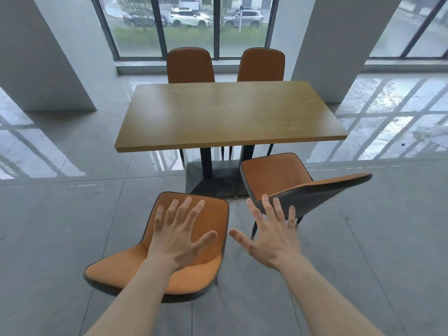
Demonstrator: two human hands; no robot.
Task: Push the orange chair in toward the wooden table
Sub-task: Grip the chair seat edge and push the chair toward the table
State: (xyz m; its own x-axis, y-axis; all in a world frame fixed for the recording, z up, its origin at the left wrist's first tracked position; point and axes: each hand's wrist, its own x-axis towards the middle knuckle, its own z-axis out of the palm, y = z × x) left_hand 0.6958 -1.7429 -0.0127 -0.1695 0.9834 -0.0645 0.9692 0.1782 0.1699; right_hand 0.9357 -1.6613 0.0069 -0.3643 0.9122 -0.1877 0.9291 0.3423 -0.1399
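Counting 4 orange chairs [194, 229], 1 table [230, 115], 2 hands [179, 236].

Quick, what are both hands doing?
Left hand: open, fingers spread, over the near orange chair, holding nothing.
Right hand: open, fingers spread, empty.

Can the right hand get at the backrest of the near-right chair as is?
Probably yes. The right hand is open, fingers spread, just short of the near-right chair's backrest, with nothing between them. The left hand hovers over the other chair.
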